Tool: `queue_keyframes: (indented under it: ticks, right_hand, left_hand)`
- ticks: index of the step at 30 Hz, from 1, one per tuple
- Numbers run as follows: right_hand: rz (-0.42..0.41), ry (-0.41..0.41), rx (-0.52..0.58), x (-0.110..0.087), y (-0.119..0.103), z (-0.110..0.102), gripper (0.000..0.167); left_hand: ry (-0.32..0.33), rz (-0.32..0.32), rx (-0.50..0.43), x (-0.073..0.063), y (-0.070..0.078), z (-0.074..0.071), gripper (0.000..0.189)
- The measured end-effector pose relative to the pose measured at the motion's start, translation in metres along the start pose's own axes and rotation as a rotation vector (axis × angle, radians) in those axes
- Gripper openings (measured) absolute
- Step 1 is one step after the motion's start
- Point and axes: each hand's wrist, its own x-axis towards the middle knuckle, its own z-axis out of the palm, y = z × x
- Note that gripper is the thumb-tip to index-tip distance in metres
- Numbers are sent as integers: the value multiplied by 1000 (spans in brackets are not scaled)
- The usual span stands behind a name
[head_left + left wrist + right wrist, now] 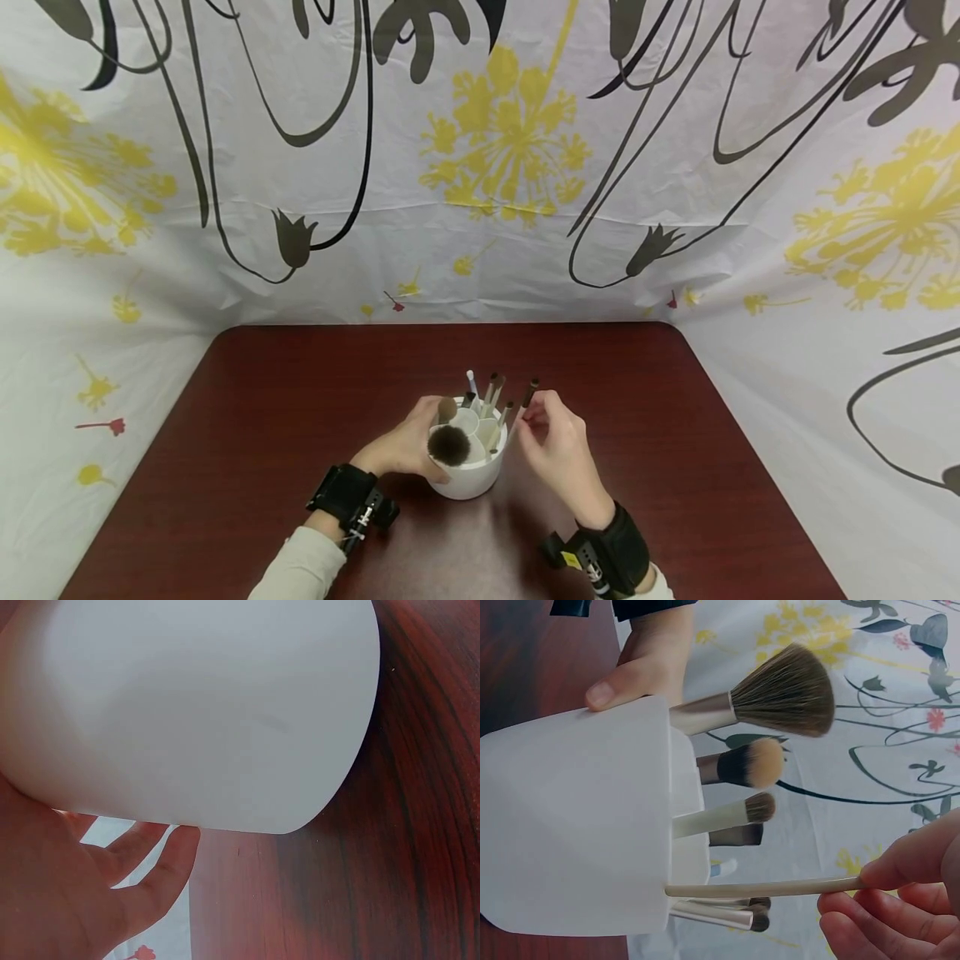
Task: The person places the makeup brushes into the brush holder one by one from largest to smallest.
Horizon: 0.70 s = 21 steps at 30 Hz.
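Observation:
A white round brush holder with inner compartments stands upright on the table, several makeup brushes in it, heads up. My left hand grips its left side; in the left wrist view the fingers curve round the smooth white wall. At the holder's right, my right hand pinches a slim makeup brush between thumb and fingers. Its pale handle reaches the holder's rim in the right wrist view, where its head is hidden; the head view shows a dark tip above the fingers.
Among the standing brushes are a large fluffy one, a tan-tipped one and a small short-haired one. The dark red wooden table has rounded far corners. A white floral sheet hangs behind and beside it.

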Motion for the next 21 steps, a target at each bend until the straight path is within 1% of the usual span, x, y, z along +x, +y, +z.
queue_keyframes:
  ticks: [5,11,21]
  right_hand:
    - [-15,1,15,1,-3,-1,30]
    - [-23,-1,25,0,-4,1,30]
    - [17,-7,18,-5,-1,5,30]
  left_hand:
    - [6,5,12,0,0,0,104]
    - [3,-6,7,0,0,0,104]
    - [10,-2,5,1,-1,1,103]
